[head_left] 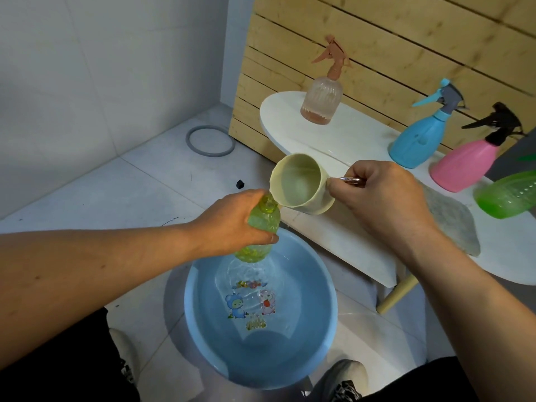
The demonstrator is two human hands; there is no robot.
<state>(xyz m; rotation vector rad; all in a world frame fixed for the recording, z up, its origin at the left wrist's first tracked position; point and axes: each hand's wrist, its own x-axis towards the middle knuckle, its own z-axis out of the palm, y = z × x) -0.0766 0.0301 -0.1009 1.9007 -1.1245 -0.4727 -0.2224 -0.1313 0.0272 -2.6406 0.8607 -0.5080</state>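
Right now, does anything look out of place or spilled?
At the right edge, a green bottle lies on its side on the white table, while the spray bottles beside it stand upright. A grey ring and a small black piece lie loose on the floor.

A translucent yellow-green ribbed bottle (266, 219), uncapped, tilts neck-up above the blue basin (313, 343). The cream cup (298, 184) is tipped sideways, its spout at the bottle's mouth.
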